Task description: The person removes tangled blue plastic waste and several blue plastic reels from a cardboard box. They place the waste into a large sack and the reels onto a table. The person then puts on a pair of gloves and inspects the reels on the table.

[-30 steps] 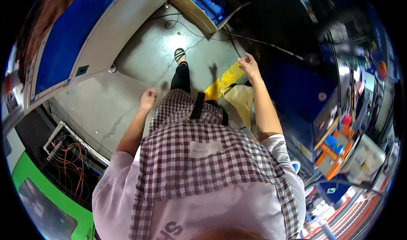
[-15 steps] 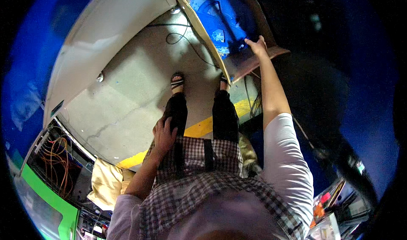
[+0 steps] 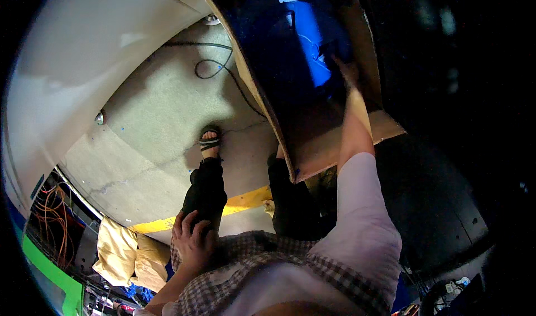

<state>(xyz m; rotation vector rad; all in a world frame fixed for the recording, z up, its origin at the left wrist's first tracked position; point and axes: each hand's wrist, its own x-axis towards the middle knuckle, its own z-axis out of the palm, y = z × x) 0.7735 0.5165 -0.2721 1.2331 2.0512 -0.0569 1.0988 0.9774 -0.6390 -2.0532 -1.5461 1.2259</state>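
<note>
My right arm reaches into a tall open cardboard box [image 3: 341,127] at the upper right. Inside it, my right hand [image 3: 348,73] is in shadow beside a bright blue surface [image 3: 310,42], near the box's right wall. One finger stretches toward the blue; nothing shows in the hand, though its other fingers are dim. Much of the box's inside is too dark to make out. My left hand [image 3: 194,240] lies on my left thigh with its fingers spread and nothing in it.
A large pale curved panel [image 3: 72,53] stands at the left. A black cable [image 3: 204,70] loops on the concrete floor [image 3: 151,131], crossed by a yellow stripe [image 3: 245,200]. Brown cardboard or paper [image 3: 117,252] and orange cables [image 3: 56,218] are at the lower left.
My right hand has gone deeper into the box, and I lean closer over it. The box's inside looks darker, with less of the blue lit. My left hand stays on the thigh.
</note>
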